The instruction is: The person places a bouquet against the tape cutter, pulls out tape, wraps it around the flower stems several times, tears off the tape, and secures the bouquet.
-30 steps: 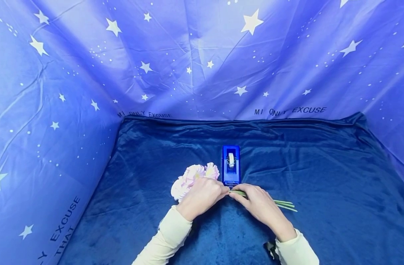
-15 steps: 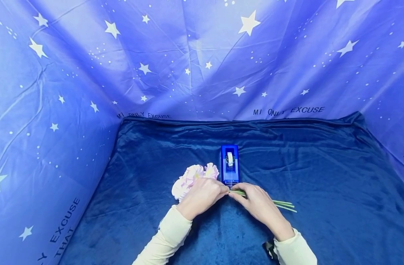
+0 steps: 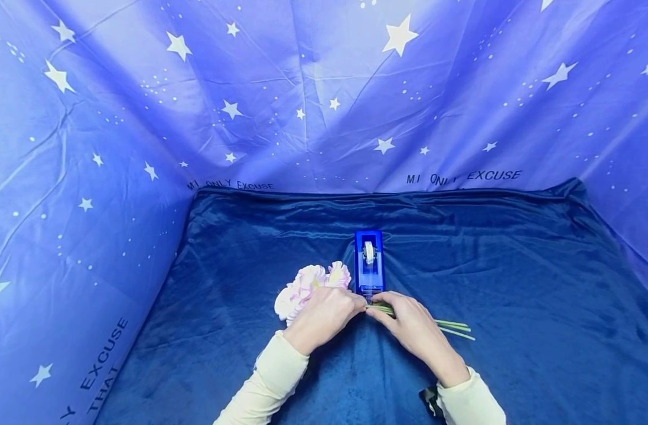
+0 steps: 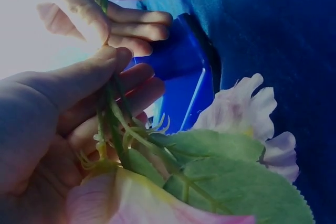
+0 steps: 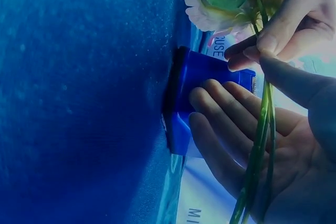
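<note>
Several pale pink artificial flowers point(image 3: 308, 283) lie in a bunch, their heads to the left and thin green stems point(image 3: 453, 326) running right. My left hand point(image 3: 326, 310) pinches the stems just below the flower heads, between thumb and fingers. Close beside it, my right hand point(image 3: 416, 324) holds the same stems. In the right wrist view its thumb point(image 5: 294, 80) presses on them, while the other fingers are loosely bent and the stems cross the palm. Just beyond both hands stands a blue tape dispenser point(image 3: 370, 277) with a roll of tape point(image 3: 369, 252). The stem at the fingertips is partly hidden.
Dark blue velvety cloth point(image 3: 238, 354) covers the work surface. Purple-blue star-printed fabric point(image 3: 302, 130) hangs at the back and both sides. A small black item point(image 3: 431, 401) shows beside the right sleeve; what it is cannot be told.
Both hands keep their hold at nearly the same spot. The view has shifted very slightly; the flowers and tape dispenser stand almost as before.
</note>
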### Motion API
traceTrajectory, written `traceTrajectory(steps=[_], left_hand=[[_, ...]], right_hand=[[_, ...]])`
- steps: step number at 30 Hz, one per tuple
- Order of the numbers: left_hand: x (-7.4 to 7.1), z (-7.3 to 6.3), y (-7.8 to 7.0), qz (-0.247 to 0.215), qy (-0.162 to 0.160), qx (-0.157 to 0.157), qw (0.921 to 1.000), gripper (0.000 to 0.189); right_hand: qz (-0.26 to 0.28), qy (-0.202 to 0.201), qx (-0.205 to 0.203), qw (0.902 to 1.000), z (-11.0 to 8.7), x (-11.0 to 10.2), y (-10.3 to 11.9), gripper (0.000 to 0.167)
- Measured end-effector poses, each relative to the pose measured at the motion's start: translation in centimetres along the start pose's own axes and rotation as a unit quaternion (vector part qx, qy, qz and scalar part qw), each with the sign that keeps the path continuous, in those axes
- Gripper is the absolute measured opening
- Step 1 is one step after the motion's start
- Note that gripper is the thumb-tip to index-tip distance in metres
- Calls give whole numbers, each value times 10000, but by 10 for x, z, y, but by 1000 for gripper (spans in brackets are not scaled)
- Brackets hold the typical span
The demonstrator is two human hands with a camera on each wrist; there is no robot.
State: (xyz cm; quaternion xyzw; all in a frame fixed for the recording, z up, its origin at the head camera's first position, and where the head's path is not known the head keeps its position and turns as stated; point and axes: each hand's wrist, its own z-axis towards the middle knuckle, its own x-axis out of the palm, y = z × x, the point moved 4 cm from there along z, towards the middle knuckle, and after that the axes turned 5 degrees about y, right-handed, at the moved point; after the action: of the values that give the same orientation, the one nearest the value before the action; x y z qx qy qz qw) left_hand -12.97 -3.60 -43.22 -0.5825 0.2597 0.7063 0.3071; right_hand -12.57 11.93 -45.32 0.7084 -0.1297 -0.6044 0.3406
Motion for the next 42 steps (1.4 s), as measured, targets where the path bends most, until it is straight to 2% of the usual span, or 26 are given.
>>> traceTrajectory(steps=[5,12,17,21,25,32,42], left_hand=[[-1,-1,-2,332,-96,22,9994,25],[-1,-3,-3,474,-204,-89,9986,28],[1,-2,-4,697,-276,-281,9968,28],[1,-1,-4,725,-317,-324,9963,27],[2,-1,-5,763,-354,-313,9960,26],[1,0,-6,806,-308,-340,9957,25],[1,1,-5,379,-203,-503,9978,22]], right_hand=[[-1,-8,-39,10000,0,1,0,29],[-50,59,-172,9998,2,0,1,30],[96,537,-300,9981,5,-4,1,25],[476,919,-357,9940,7,-7,1,32],[621,965,-334,9928,10,-9,0,29],[549,956,-296,9935,12,-11,-1,23],[431,687,-532,9953,11,-14,0,19]])
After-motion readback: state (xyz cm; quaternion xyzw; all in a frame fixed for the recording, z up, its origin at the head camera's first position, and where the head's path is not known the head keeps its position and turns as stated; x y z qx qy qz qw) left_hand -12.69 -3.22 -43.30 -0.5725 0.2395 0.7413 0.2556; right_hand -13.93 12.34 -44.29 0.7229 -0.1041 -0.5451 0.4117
